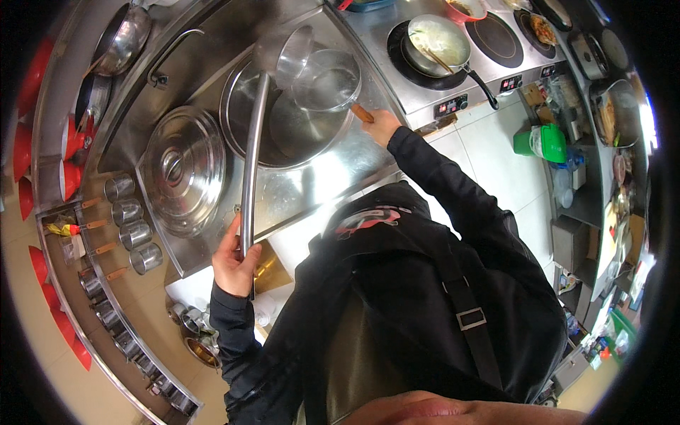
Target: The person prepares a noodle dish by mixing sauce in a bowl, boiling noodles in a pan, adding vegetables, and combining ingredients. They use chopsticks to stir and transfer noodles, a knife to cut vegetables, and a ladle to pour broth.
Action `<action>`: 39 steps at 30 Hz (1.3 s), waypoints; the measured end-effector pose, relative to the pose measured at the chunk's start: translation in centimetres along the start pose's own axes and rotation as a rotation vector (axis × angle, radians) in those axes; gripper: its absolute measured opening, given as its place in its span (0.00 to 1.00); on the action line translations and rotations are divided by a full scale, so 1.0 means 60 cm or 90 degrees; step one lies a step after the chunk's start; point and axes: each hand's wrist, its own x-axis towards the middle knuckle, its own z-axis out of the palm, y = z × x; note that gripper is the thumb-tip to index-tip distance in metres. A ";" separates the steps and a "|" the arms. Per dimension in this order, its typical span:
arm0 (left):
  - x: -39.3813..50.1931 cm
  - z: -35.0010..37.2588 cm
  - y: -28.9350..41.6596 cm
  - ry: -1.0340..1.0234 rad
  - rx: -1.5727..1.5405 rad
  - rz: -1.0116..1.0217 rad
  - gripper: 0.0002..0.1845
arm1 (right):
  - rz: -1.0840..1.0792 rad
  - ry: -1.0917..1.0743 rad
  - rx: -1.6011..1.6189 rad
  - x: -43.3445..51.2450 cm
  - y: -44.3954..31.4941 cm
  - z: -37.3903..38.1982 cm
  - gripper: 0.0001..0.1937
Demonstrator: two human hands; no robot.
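Note:
My left hand [235,261] grips the long metal handle of a large ladle [255,154], whose far end rises over a big stainless steel stockpot [234,133]. The ladle's bowl [295,53] is blurred. In my right hand [378,126] is the wooden handle of a small metal strainer or pan [325,87], held above the pot's right side. The ladle's bowl partly overlaps or lies beside it; whether they touch I cannot tell. Some liquid appears to lie low in the stockpot. A round steel lid [186,170] with a loop handle rests left of the pot.
At the upper right, a black-handled saucepan [438,45] with pale contents and chopsticks sits on a cooktop [372,32]. A curved faucet [172,45] is behind the lid. Several wooden-handled metal cups [127,211] hang at the left. A green bin [547,143] stands at the right.

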 end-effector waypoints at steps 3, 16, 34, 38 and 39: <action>-0.008 -0.005 -0.016 0.028 0.150 0.052 0.32 | -0.042 0.052 0.033 0.002 -0.002 0.006 0.15; 0.061 -0.018 -0.110 0.043 -0.043 0.047 0.34 | -0.019 0.052 0.158 -0.019 0.024 0.003 0.12; 0.691 0.318 -0.377 -0.047 0.364 -0.044 0.21 | 0.172 0.076 0.201 -0.153 0.085 -0.079 0.12; 0.677 0.330 -0.372 -0.266 -0.163 -0.271 0.13 | 0.154 0.093 0.190 -0.149 0.100 -0.074 0.12; 0.666 0.321 -0.367 -0.295 -0.289 -0.311 0.14 | 0.182 0.089 0.201 -0.147 0.104 -0.071 0.13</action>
